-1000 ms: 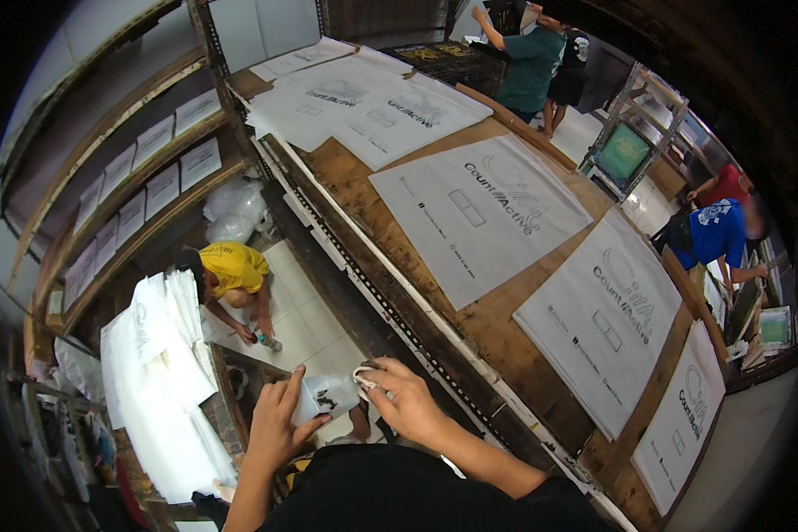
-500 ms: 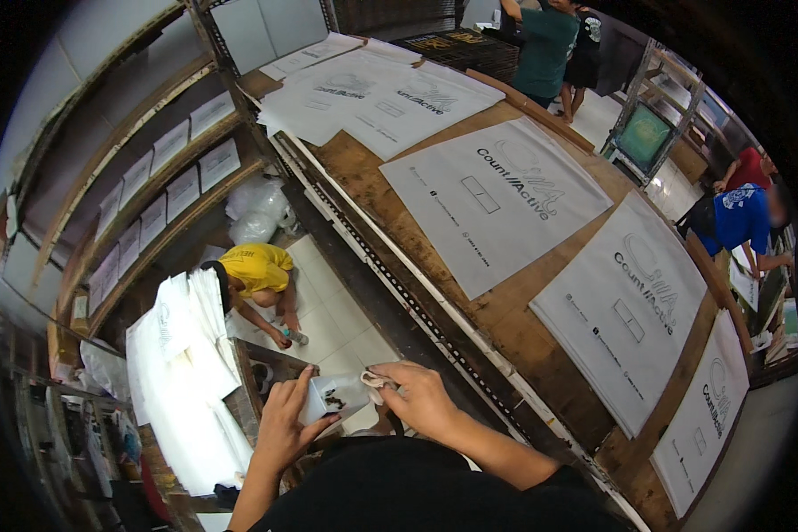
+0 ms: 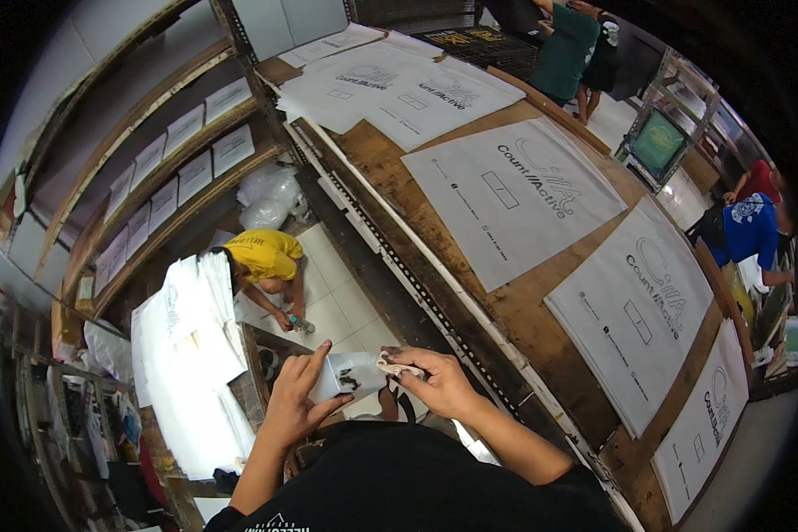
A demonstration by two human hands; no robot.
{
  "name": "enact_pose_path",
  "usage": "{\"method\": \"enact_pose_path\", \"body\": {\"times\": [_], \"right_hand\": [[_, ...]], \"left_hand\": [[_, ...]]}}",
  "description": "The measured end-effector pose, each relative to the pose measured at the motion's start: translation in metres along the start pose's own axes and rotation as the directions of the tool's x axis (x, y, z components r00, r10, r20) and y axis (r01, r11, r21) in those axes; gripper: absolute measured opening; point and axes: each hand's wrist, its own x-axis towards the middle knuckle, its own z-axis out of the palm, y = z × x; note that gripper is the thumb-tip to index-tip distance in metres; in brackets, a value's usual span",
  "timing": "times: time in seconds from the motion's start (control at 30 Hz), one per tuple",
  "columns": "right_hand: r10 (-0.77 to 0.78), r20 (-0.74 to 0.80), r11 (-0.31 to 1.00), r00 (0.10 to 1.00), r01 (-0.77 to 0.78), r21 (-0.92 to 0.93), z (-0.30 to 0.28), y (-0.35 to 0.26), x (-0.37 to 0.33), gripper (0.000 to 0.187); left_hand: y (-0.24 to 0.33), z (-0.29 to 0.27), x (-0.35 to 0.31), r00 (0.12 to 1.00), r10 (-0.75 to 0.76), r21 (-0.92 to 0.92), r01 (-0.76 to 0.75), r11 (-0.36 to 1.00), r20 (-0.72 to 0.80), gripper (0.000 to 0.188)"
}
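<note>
In front of my body, my left hand [image 3: 294, 395] grips a small translucent plastic container [image 3: 332, 379] by its left side, thumb and forefinger spread along it. Dark smears show on the container's inside. My right hand [image 3: 442, 383] pinches a crumpled pale cloth [image 3: 394, 365] at the container's right side. The right fingertips look stained dark. Whether the cloth touches the container wall is hard to make out.
Printed white bags [image 3: 519, 195] lie along a long brown table [image 3: 372, 146] to my right. A tall stack of white sheets [image 3: 182, 372] stands at left, beside shelves [image 3: 106, 226]. A person in yellow [image 3: 264, 255] crouches ahead; other people are at the far right.
The cloth and my right hand have shifted slightly right and up, still beside the container. My left hand keeps its hold. The whole view has shifted a little.
</note>
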Motion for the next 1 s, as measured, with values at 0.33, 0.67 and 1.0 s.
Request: {"method": "enact_pose_path", "body": {"times": [0.33,0.67,1.0], "right_hand": [[-0.064,-0.081,0.962,0.995,0.040,-0.270,-0.005,-0.026,-0.003,0.024],[-0.168,-0.316,0.949,0.934,0.067,-0.307,0.019,-0.020,-0.009,0.028],[-0.112,-0.165,0.951,0.980,0.058,-0.303,0.029,-0.024,0.003,0.028]], "left_hand": [[0.009,0.000,0.005,1.000,-0.002,-0.005,0.002,1.000,0.030,0.092],[0.009,-0.003,0.009,1.000,0.024,-0.011,-0.024,1.000,-0.016,0.091],[0.005,-0.014,0.001,1.000,-0.012,0.068,0.011,0.998,0.020,0.088]]}}
